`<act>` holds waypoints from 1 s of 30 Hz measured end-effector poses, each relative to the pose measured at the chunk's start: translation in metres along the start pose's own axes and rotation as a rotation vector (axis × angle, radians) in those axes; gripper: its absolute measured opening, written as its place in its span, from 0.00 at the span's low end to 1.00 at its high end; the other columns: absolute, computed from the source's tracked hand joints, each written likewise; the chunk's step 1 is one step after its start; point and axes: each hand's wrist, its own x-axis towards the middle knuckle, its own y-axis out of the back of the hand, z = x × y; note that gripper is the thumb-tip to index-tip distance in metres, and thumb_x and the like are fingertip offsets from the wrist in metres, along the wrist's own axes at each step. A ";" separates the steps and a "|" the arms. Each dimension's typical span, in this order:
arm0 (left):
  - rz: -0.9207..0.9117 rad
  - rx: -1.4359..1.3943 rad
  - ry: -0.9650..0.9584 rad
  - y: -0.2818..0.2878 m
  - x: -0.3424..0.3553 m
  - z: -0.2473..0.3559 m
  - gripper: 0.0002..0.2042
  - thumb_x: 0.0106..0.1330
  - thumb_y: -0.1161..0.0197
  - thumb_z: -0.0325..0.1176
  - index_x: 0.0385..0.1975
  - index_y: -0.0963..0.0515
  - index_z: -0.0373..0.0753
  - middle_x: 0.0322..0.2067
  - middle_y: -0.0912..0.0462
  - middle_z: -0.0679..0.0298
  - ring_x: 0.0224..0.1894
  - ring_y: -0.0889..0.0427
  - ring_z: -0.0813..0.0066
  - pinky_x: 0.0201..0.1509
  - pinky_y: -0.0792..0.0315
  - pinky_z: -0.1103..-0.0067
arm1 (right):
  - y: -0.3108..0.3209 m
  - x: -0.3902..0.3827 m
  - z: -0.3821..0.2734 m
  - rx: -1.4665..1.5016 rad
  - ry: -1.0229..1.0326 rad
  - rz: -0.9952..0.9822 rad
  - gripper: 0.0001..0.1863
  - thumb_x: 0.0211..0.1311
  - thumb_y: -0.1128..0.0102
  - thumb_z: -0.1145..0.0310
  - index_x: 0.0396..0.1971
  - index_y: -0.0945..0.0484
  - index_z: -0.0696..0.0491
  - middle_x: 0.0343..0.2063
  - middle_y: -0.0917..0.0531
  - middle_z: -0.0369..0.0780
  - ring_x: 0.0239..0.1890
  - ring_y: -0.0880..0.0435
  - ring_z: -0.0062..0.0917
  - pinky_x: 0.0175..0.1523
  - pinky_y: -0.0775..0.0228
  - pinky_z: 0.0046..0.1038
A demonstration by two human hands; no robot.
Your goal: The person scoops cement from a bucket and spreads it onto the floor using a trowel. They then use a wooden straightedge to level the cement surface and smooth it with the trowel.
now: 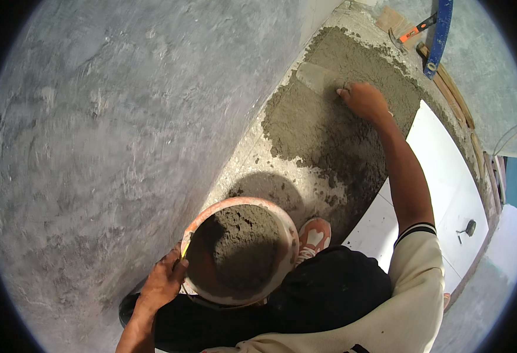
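Observation:
My right hand is closed on a flat metal trowel, its blade lying on a bed of wet grey mortar spread over the floor at the upper middle. At the lower left, my left hand grips the near-left rim of a round bucket, beside a narrow yellow piece whose kind I cannot make out. Inside the bucket is grey mortar, partly in shadow. Large white tiles lie to the right of the mortar, under and beyond my right forearm.
A rough grey wall fills the left side. At the top right lie an orange-handled hammer, a long blue bar and wooden strips. A small dark object rests on the tiles. My shoe is beside the bucket.

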 end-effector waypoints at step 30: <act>-0.073 0.013 -0.012 0.009 -0.005 0.004 0.23 0.81 0.45 0.34 0.71 0.30 0.30 0.56 0.15 0.41 0.64 0.16 0.54 0.66 0.27 0.67 | -0.025 -0.127 0.024 0.039 -0.067 -0.110 0.24 0.80 0.49 0.48 0.48 0.16 0.55 0.43 0.11 0.53 0.49 0.13 0.54 0.55 0.21 0.52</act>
